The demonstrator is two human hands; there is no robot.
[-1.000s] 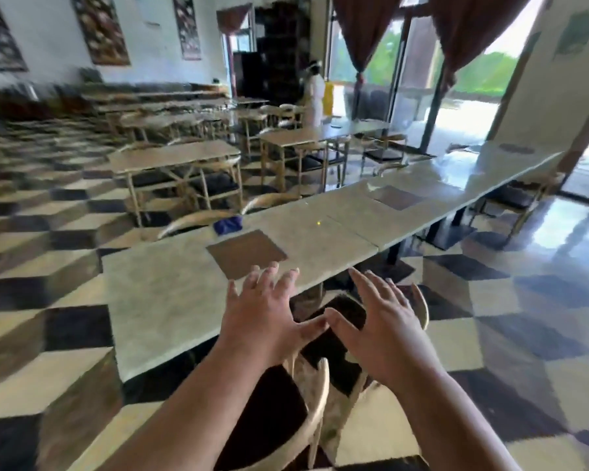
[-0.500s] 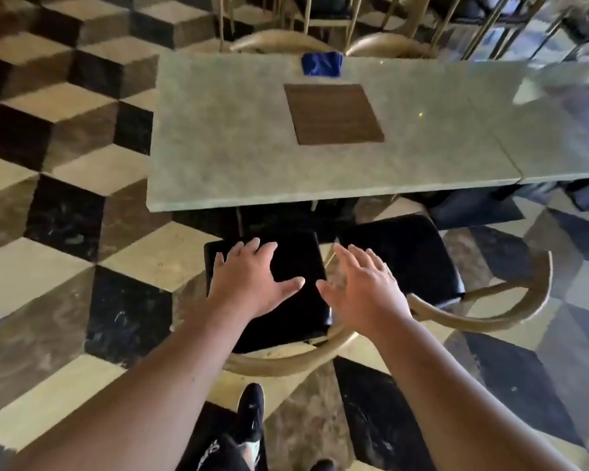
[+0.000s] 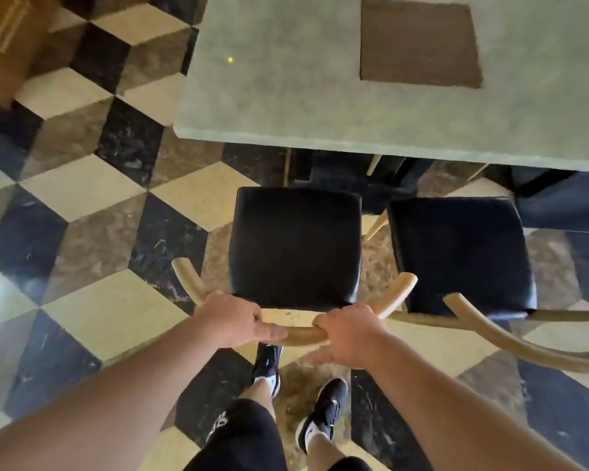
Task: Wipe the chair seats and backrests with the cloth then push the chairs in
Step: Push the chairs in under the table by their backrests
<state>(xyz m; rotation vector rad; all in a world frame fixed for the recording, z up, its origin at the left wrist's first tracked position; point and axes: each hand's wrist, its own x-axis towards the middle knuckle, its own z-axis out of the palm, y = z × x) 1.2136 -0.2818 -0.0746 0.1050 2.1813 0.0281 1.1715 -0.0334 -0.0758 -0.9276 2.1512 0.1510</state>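
Directly below me stands a chair with a black padded seat (image 3: 295, 246) and a curved light-wood backrest (image 3: 301, 334). My left hand (image 3: 233, 319) grips the left part of that backrest, and my right hand (image 3: 349, 333) grips its right part. The seat's front edge sits just short of the pale stone table (image 3: 286, 96). A second chair with a black seat (image 3: 459, 254) and wooden backrest (image 3: 510, 338) stands right beside it. No cloth is in view.
A brown square inlay (image 3: 419, 44) sits in the tabletop. The floor (image 3: 82, 198) is patterned in black, cream and brown tiles. A wooden cabinet corner (image 3: 4, 39) shows at the upper left. My feet in black shoes (image 3: 322, 413) stand just behind the chair.
My head has tilted further down, and the blue cloth on the table's far side has left the view. Both hands, open above the chair before, have closed on its backrest.
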